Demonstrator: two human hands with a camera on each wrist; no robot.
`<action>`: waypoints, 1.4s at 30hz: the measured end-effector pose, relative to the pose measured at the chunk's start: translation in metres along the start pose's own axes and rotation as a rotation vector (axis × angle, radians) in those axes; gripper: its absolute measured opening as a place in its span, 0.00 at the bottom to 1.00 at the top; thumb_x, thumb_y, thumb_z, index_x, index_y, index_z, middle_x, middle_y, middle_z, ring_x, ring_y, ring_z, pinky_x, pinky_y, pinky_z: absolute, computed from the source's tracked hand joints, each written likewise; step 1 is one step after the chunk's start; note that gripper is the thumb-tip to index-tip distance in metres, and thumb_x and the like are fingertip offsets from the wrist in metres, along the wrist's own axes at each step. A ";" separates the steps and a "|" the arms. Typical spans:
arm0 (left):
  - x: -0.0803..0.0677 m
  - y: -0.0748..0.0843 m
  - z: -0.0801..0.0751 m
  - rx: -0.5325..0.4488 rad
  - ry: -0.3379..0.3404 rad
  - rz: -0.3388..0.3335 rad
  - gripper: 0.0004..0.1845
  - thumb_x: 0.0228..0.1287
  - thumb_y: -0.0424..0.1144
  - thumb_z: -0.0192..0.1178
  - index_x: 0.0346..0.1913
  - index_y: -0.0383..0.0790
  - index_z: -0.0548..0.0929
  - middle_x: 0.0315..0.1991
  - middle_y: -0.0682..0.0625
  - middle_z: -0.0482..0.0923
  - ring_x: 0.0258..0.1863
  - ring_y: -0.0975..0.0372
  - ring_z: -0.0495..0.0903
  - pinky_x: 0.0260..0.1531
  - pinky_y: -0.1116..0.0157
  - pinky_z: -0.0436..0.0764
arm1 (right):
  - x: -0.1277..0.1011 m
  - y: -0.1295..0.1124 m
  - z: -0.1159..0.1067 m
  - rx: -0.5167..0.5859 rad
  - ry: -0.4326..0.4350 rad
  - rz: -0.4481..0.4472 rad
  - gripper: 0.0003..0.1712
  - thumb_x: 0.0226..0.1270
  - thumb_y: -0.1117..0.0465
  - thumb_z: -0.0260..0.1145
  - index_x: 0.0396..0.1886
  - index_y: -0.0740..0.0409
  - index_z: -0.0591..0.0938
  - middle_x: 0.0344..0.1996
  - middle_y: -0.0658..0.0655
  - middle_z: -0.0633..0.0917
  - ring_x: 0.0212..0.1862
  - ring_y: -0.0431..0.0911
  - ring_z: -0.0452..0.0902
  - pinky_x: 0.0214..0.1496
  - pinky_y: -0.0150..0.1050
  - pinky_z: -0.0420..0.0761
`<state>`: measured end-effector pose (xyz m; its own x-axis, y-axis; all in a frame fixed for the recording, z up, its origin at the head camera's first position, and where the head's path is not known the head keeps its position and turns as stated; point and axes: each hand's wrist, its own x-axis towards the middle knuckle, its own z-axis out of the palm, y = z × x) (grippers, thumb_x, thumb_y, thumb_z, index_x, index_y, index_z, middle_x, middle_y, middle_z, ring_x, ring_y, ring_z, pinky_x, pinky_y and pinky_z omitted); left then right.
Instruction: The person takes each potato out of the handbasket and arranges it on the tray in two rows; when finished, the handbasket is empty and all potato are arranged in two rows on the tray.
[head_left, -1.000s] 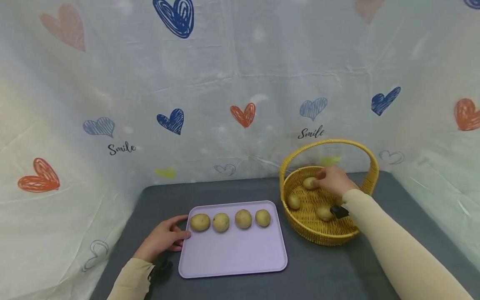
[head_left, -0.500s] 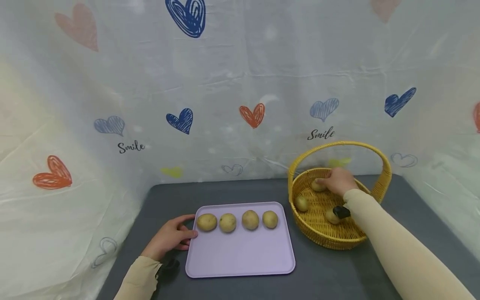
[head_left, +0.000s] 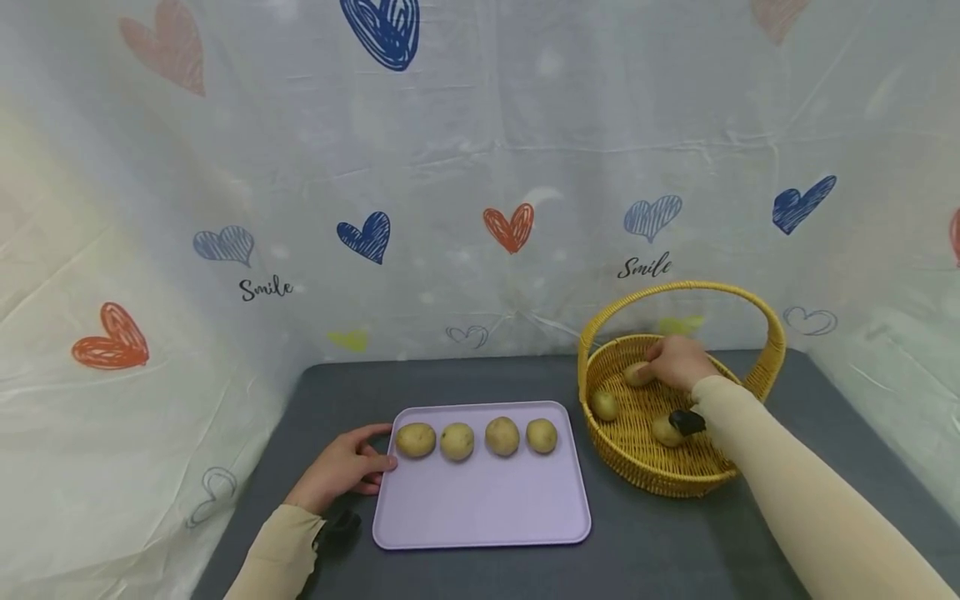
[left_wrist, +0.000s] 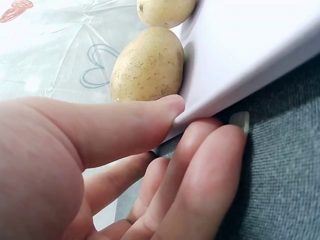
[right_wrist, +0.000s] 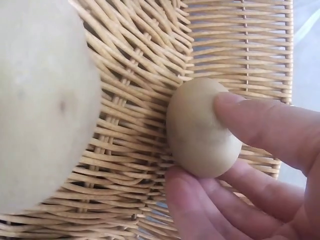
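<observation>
In the right wrist view my right hand (right_wrist: 260, 165) grips a small potato (right_wrist: 202, 130) between thumb and fingers, against the wicker of the yellow basket (head_left: 652, 479). Closer to that camera a large potato (right_wrist: 45, 100) fills the left side. The head view has two more potatoes in the basket, one at its left wall (head_left: 604, 406) and one near the front (head_left: 666, 431). My left hand (head_left: 343, 468) pinches the left rim of a lilac tray (head_left: 483, 508), thumb on top and fingers below. Several potatoes stand in a row along the tray's far side, the leftmost potato (left_wrist: 150, 67) close beyond my thumb.
Both tray and basket are on a dark grey cloth-covered table (head_left: 420, 383), the basket to the tray's right. Over the basket arches a tall handle (head_left: 678, 287). Behind the table hangs a white curtain (head_left: 420, 325) printed with hearts.
The whole head view has shifted, so tray and basket appear farther right. My right hand stays at the potato at the back of the basket, and my left hand keeps to the tray's rim.
</observation>
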<state>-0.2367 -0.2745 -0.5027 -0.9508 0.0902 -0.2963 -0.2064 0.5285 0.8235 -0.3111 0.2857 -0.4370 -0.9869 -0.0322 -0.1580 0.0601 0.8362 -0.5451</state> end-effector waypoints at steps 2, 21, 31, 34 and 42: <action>-0.001 0.000 0.000 -0.004 -0.002 0.003 0.40 0.63 0.37 0.79 0.78 0.41 0.75 0.37 0.43 0.85 0.30 0.58 0.86 0.30 0.59 0.91 | -0.002 -0.001 0.000 -0.014 -0.007 -0.011 0.36 0.66 0.48 0.80 0.63 0.71 0.85 0.65 0.75 0.83 0.64 0.71 0.79 0.64 0.64 0.83; 0.000 -0.002 0.001 -0.007 0.007 0.034 0.39 0.63 0.37 0.78 0.76 0.41 0.76 0.36 0.43 0.84 0.28 0.59 0.85 0.30 0.61 0.91 | -0.022 -0.010 0.004 -0.031 0.034 -0.085 0.26 0.69 0.57 0.76 0.60 0.71 0.86 0.60 0.73 0.86 0.59 0.69 0.83 0.58 0.61 0.86; -0.001 -0.001 0.001 -0.009 0.013 0.022 0.39 0.63 0.37 0.79 0.76 0.43 0.77 0.36 0.44 0.83 0.28 0.58 0.85 0.29 0.60 0.91 | -0.020 -0.009 0.007 -0.047 -0.014 -0.102 0.26 0.71 0.60 0.74 0.63 0.71 0.85 0.61 0.74 0.85 0.61 0.70 0.82 0.60 0.62 0.86; -0.001 0.000 0.001 -0.009 0.018 0.023 0.38 0.63 0.37 0.79 0.76 0.43 0.77 0.36 0.43 0.83 0.28 0.58 0.85 0.29 0.60 0.91 | -0.021 -0.008 0.006 -0.052 -0.031 -0.106 0.26 0.71 0.59 0.74 0.63 0.71 0.85 0.62 0.74 0.85 0.62 0.71 0.81 0.61 0.63 0.85; -0.002 -0.002 0.000 -0.014 0.017 0.017 0.38 0.63 0.36 0.78 0.76 0.42 0.77 0.35 0.43 0.84 0.27 0.59 0.85 0.30 0.61 0.91 | -0.024 -0.004 0.007 -0.074 -0.092 -0.128 0.28 0.68 0.61 0.77 0.64 0.72 0.85 0.63 0.75 0.85 0.67 0.73 0.78 0.66 0.66 0.82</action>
<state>-0.2339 -0.2756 -0.5040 -0.9580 0.0844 -0.2739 -0.1933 0.5152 0.8350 -0.2864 0.2790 -0.4364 -0.9677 -0.1881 -0.1676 -0.0799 0.8600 -0.5040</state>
